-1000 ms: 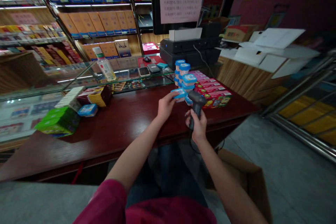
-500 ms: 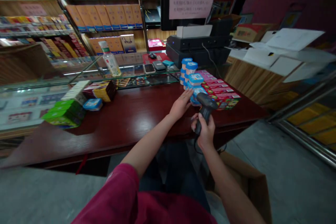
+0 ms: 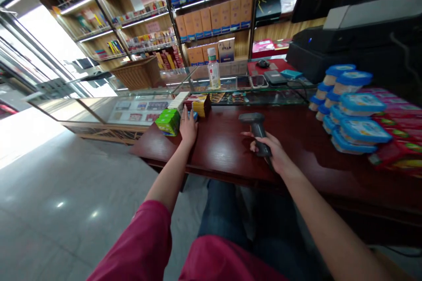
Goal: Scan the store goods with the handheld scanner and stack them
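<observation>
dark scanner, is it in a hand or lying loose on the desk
In a hand: the right hand is wrapped around the handle of the scanner.

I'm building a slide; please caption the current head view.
Left hand over a partly hidden blue pack, near green packs; right hand gripping a handheld scanner.

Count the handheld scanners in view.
1: a dark scanner, gripped by its handle in the right hand over the red-brown table. No second one shows.
</observation>
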`<state>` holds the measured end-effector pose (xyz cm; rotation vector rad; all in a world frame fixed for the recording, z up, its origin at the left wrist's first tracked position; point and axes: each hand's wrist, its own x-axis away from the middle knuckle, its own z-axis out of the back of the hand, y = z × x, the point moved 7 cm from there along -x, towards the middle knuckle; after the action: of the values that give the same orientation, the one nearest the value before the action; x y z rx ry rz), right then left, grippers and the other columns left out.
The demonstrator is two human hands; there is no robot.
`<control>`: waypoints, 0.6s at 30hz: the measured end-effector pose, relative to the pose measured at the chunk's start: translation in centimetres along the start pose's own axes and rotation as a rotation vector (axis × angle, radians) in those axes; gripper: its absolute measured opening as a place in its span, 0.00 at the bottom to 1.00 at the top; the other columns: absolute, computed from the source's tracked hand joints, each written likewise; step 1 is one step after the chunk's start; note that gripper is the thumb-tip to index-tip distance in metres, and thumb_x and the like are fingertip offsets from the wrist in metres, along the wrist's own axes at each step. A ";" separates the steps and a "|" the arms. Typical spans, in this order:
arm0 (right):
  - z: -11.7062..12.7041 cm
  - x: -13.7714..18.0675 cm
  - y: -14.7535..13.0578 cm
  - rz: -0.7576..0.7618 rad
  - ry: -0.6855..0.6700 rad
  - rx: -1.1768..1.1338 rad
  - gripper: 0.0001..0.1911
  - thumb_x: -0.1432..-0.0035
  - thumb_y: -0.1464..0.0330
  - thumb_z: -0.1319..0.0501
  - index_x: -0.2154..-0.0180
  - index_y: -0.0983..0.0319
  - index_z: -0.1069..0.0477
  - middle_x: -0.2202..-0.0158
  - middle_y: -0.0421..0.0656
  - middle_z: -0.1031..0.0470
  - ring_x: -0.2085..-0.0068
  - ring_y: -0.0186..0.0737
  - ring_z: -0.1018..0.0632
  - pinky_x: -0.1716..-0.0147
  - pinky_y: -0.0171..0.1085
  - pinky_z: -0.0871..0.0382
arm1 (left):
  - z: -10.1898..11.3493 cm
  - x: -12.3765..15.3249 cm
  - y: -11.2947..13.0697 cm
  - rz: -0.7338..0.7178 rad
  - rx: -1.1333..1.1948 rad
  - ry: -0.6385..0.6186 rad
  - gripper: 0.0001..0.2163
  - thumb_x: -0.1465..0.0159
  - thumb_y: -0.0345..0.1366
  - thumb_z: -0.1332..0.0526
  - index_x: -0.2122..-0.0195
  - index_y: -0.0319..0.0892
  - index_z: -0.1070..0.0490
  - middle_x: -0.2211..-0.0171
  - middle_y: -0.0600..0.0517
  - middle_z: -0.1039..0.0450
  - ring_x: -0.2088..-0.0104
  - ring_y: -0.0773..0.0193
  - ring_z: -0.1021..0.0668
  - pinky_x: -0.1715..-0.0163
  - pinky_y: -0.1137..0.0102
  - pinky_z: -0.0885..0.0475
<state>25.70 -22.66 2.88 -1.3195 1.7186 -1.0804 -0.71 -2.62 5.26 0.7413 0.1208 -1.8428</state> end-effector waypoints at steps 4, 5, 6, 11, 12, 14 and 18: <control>-0.5 -0.1 1.3 -0.027 -0.047 0.123 0.16 0.49 0.64 0.30 0.58 0.59 0.24 0.52 0.49 0.15 0.74 0.35 0.24 0.71 0.38 0.29 | -1.0 -0.1 -2.1 0.053 0.196 -0.005 0.18 0.31 0.27 0.41 0.41 0.39 0.25 0.36 0.38 0.27 0.31 0.50 0.30 0.29 0.54 0.38; -0.7 0.1 1.3 -0.018 -0.067 0.150 0.16 0.49 0.64 0.29 0.57 0.59 0.24 0.52 0.49 0.15 0.74 0.35 0.24 0.71 0.38 0.29 | -1.1 -0.1 -2.0 0.029 0.278 -0.002 0.17 0.31 0.27 0.41 0.42 0.41 0.23 0.38 0.41 0.25 0.32 0.51 0.29 0.29 0.54 0.38; -0.8 0.3 1.3 -0.009 -0.085 0.169 0.17 0.48 0.64 0.29 0.56 0.60 0.23 0.52 0.49 0.15 0.75 0.35 0.24 0.71 0.38 0.28 | -1.2 0.0 -1.6 -0.004 0.375 -0.012 0.17 0.31 0.28 0.40 0.44 0.43 0.22 0.39 0.43 0.24 0.34 0.52 0.27 0.30 0.55 0.37; -1.7 0.8 1.2 -0.033 -0.134 0.201 0.18 0.47 0.59 0.29 0.57 0.62 0.22 0.55 0.50 0.15 0.80 0.30 0.30 0.82 0.34 0.36 | -1.7 1.2 0.8 -0.127 0.905 -0.279 0.19 0.35 0.37 0.33 0.43 0.41 0.21 0.39 0.46 0.24 0.34 0.51 0.26 0.31 0.55 0.35; -1.8 0.8 1.1 -0.035 -0.137 0.201 0.19 0.47 0.58 0.29 0.57 0.62 0.23 0.57 0.50 0.15 0.81 0.30 0.30 0.83 0.33 0.38 | -1.9 1.5 1.1 -0.123 0.975 -0.348 0.21 0.36 0.40 0.32 0.43 0.40 0.21 0.39 0.44 0.24 0.34 0.49 0.26 0.31 0.55 0.35; -2.0 0.9 1.0 -0.032 -0.139 0.198 0.21 0.47 0.56 0.29 0.58 0.62 0.23 0.62 0.48 0.15 0.82 0.30 0.31 0.85 0.32 0.39 | -2.4 1.7 1.5 -0.095 1.074 -0.449 0.24 0.39 0.44 0.29 0.43 0.39 0.21 0.40 0.43 0.23 0.36 0.48 0.24 0.32 0.54 0.34; -2.2 1.0 0.9 -0.032 -0.147 0.203 0.22 0.47 0.55 0.28 0.57 0.62 0.23 0.68 0.45 0.16 0.82 0.30 0.31 0.85 0.31 0.41 | -3.2 1.5 0.7 0.012 1.175 -0.477 0.27 0.43 0.47 0.26 0.46 0.38 0.20 0.43 0.42 0.21 0.40 0.46 0.21 0.36 0.54 0.31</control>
<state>23.19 -23.05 2.84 -1.2684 1.4447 -1.1152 1.03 -2.75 2.06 1.0108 -1.3611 -1.9286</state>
